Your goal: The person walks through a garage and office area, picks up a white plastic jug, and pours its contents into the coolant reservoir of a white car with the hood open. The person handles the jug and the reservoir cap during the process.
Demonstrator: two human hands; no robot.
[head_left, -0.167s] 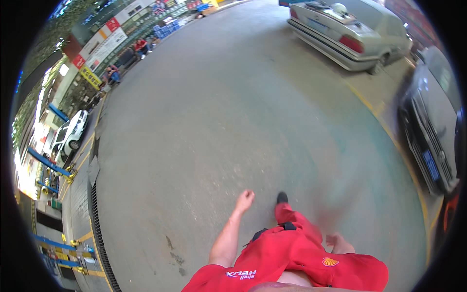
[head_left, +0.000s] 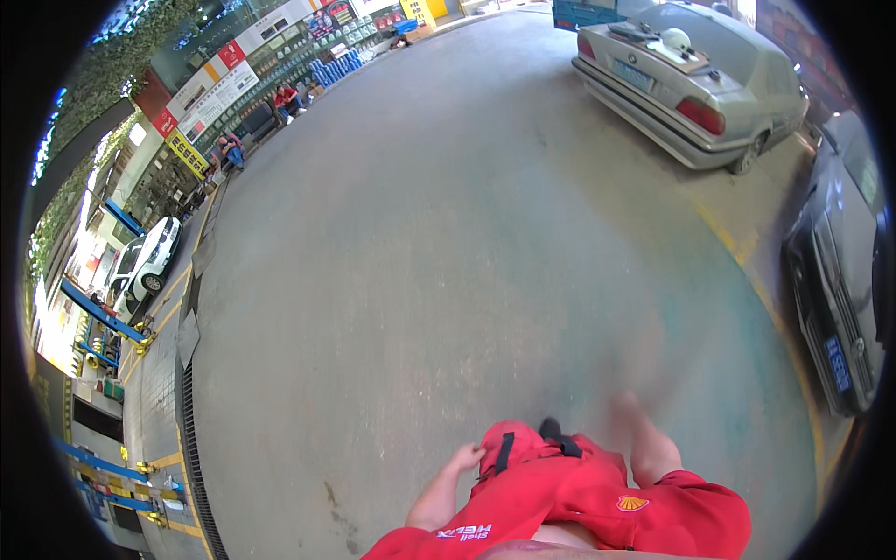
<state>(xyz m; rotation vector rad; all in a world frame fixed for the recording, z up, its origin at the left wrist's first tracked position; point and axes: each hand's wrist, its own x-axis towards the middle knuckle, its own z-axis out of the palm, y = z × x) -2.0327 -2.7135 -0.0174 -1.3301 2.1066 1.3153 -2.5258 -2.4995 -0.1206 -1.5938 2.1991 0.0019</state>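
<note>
My left hand (head_left: 466, 456) hangs beside the left thigh of my red trousers (head_left: 560, 467), close to the cloth. Its fingers are loosely curled, and nothing shows in them. Whether it touches the trousers I cannot tell. Forward of my right hip, my right hand (head_left: 627, 406) is over the grey ground (head_left: 420, 280), smeared by motion, so its fingers cannot be made out. One dark shoe (head_left: 551, 427) shows in front of my legs.
A silver car (head_left: 691, 79) with a white helmet (head_left: 674, 40) on its boot stands far right. Nearer right is a dark car (head_left: 831, 280). On the left run a drain grate (head_left: 190, 439), blue lift posts (head_left: 103, 308) and a white car (head_left: 149, 257). People (head_left: 286, 99) sit by the shopfront.
My left hand has swung back toward my thigh, and my right hand has swung forward. The legs have changed stride. The parked cars sit lower in the picture.
</note>
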